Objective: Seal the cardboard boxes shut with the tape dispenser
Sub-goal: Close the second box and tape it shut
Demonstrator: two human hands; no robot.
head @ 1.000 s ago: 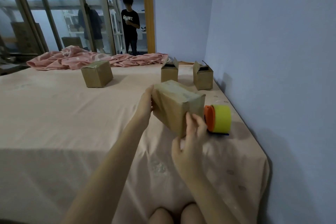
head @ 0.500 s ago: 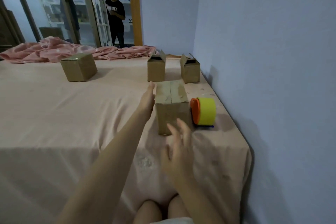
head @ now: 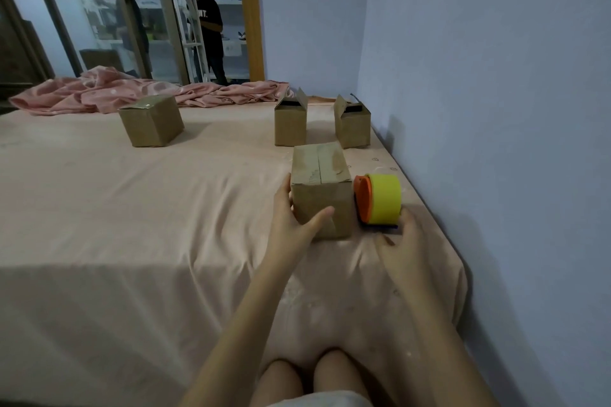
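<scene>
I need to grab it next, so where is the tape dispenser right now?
In the head view the tape dispenser lies right of centre on the pink sheet, just right of the nearest box, with the right hand reaching it.

Dim bluish indoor light, soft shadows, wide-angle bending at edges

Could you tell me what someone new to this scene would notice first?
The yellow and orange tape dispenser stands out, sitting by the wall at the sheet's right edge, with the right hand reaching to it. Beside it, the left hand holds the near box. Farther back stand two open boxes and a closed box at left.
</scene>
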